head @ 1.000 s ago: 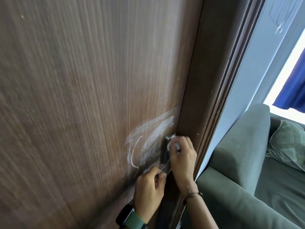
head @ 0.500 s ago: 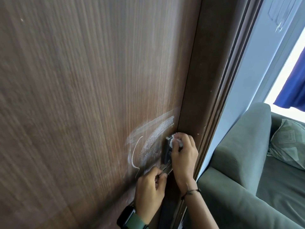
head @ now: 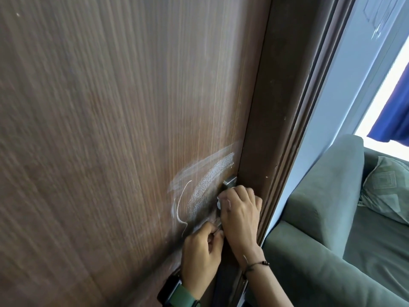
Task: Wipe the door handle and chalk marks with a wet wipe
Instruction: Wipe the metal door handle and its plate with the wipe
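Observation:
A brown wooden door fills the left of the view. White chalk marks smear its right edge in an arc, with a thin curved line beside them. The metal door handle shows just above my right hand, which presses a white wet wipe against the handle plate; most of the wipe is hidden under the fingers. My left hand, with a green-strapped watch, grips the lower end of the handle below the right hand.
The dark door frame runs along the door's right edge. Beyond it stand a green sofa with a patterned cushion, a pale wall, a bright window and a blue curtain.
My right hand has slid down the handle plate with the wipe, uncovering the top of the metal handle. My left hand has stayed in place.

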